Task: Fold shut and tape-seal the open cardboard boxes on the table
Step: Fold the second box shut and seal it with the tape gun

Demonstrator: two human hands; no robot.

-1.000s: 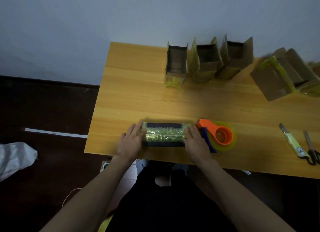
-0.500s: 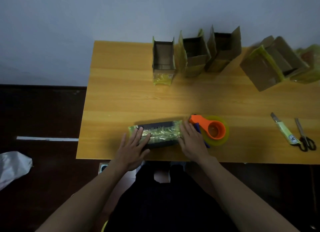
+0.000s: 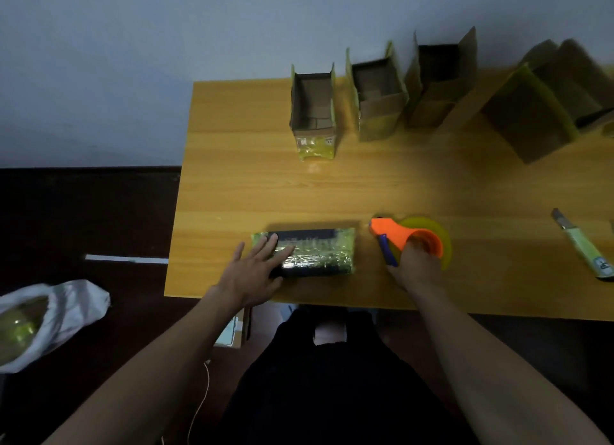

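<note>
Fingers of the left hand point(image 3: 252, 275) lie straight and flat on the taped box point(image 3: 315, 253) near the table's point(image 3: 249, 192) front edge; right hand point(image 3: 415, 265) grips the orange tape dispenser point(image 3: 403, 237) just beside it; open boxes point(image 3: 377, 95) stand along the far edge.

Bare table point(image 3: 252, 192) between the taped box point(image 3: 319, 253) and the open boxes point(image 3: 375, 102) at the far edge; tape dispenser point(image 3: 412, 243) just right, knife point(image 3: 581, 245) farther right.
</note>
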